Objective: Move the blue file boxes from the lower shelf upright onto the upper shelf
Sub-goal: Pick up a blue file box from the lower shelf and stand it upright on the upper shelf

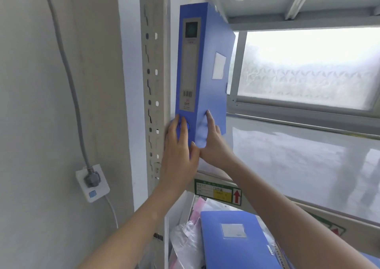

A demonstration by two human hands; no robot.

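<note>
A blue file box (pixel 202 67) stands upright at the left end of the upper shelf (pixel 298 157), close to the perforated shelf post (pixel 153 83), its labelled spine facing me. My left hand (pixel 178 149) lies flat against the bottom of the spine, fingers over the round finger hole. My right hand (pixel 213 141) presses on the box's lower right side, fingers spread upward. A second blue file box (pixel 236 240) lies flat on the lower shelf under my right forearm. A sliver of more blue shows at the bottom right corner.
The glossy white upper shelf stretches right toward a frosted window (pixel 308 67). Plastic bags and pink sheets (pixel 189 236) sit left of the lying box. On the left wall, a socket with a grey plug (pixel 92 181) and its cable hang.
</note>
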